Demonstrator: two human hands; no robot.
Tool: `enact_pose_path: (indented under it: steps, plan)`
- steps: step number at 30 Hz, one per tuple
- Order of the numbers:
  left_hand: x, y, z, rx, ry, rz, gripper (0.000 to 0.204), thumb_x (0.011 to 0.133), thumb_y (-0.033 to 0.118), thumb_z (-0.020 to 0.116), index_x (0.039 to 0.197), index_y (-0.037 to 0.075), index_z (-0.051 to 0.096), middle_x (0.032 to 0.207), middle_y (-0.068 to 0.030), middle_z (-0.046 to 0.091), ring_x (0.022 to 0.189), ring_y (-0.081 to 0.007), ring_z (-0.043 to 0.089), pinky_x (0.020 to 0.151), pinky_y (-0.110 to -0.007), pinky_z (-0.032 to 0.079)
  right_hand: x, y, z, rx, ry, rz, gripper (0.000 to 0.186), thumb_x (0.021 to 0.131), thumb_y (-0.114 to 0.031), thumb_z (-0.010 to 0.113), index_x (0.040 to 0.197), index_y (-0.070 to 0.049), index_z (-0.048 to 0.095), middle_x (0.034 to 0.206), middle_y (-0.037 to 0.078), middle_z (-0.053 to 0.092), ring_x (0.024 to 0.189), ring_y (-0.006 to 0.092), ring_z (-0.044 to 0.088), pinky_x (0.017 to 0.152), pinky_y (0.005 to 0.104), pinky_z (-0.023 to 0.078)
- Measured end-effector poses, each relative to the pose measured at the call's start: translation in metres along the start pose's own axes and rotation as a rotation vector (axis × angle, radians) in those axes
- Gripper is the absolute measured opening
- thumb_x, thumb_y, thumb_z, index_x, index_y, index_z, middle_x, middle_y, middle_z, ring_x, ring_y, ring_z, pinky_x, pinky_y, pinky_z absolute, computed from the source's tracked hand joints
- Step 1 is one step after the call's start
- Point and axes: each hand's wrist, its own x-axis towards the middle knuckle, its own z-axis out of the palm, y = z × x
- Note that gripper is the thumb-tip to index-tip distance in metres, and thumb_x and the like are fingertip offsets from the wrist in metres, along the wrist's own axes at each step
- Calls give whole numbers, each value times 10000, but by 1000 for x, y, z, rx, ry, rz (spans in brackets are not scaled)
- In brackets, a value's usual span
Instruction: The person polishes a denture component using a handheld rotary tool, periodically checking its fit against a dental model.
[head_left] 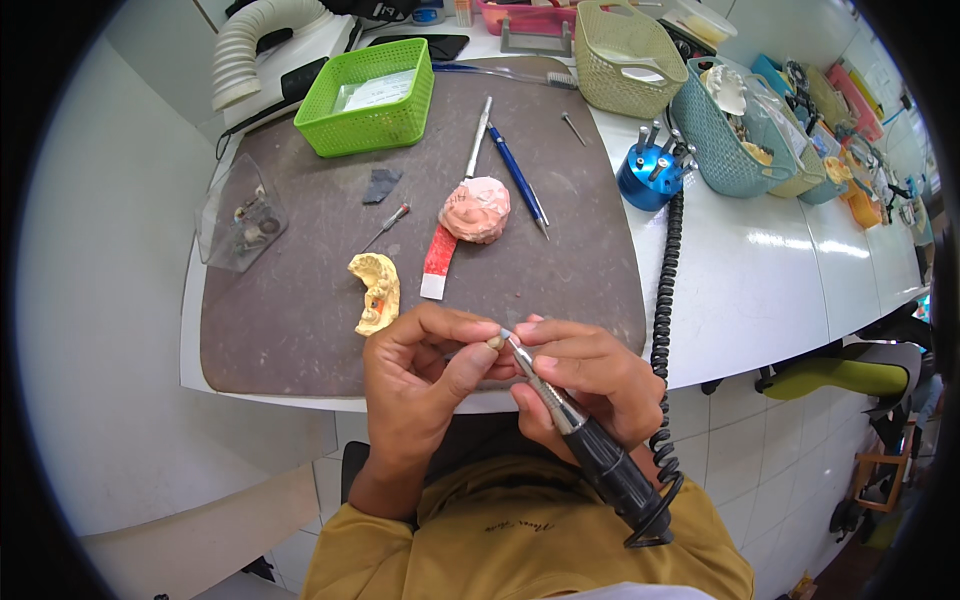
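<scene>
My right hand (600, 375) is closed around a black and silver rotary handpiece (598, 455), whose tip points up and to the left. Between the thumb and fingers of my left hand (415, 375) is a small tooth-coloured piece, apparently a dental crown (495, 343), mostly hidden by the fingertips. The handpiece's greyish tip (506, 334) is right at this piece; whether they touch I cannot tell. Both hands are close together over the mat's near edge. Beyond my left hand lies a yellow dental cast (376, 292). A pinkish cast (475, 210) rests farther off, beside a red strip (438, 260).
On the brown mat (560, 270) lie a blue pen (515, 170), a small screwdriver (388, 225) and a clear box (242, 215). A green basket (365, 100) stands behind. At right are a blue bur holder (652, 175), a coiled cord (667, 300) and several baskets.
</scene>
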Motion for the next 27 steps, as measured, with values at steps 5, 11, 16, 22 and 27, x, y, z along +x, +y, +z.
enact_pose_path:
  steps: [5,11,16,22,27]
  plan:
    - [-1,3,1,27,22,-20,80,893,-43,627,962,-72,598,951,-190,677,862,-222,703,800,-355,616,0,-1,1,23,3,20,345,720,73,767,1000,6,577,903,185,680,969,345,691,882,478,563]
    - [-1,2,1,23,14,-16,88,895,-37,630,965,-69,587,954,-193,676,869,-222,701,790,-347,619,-2,2,0,20,-5,26,394,705,37,801,1037,-41,603,990,125,680,1018,304,683,900,438,571]
    - [0,0,0,15,1,-3,85,895,-34,633,961,-62,586,962,-194,674,893,-222,695,791,-350,620,0,2,1,2,10,-13,352,707,47,796,995,-14,603,917,162,690,972,326,693,875,454,571]
    - [-1,-1,-2,19,-7,-6,76,897,-33,630,952,-55,584,974,-195,672,914,-224,691,801,-356,618,3,0,2,-7,31,-3,305,708,29,807,944,0,616,853,177,699,926,332,705,833,454,584]
    - [-1,-1,-2,18,-7,9,83,893,-36,634,957,-55,586,972,-187,669,910,-221,691,808,-357,616,3,0,1,-16,1,-24,338,708,59,788,985,5,602,884,179,693,948,334,699,864,462,572]
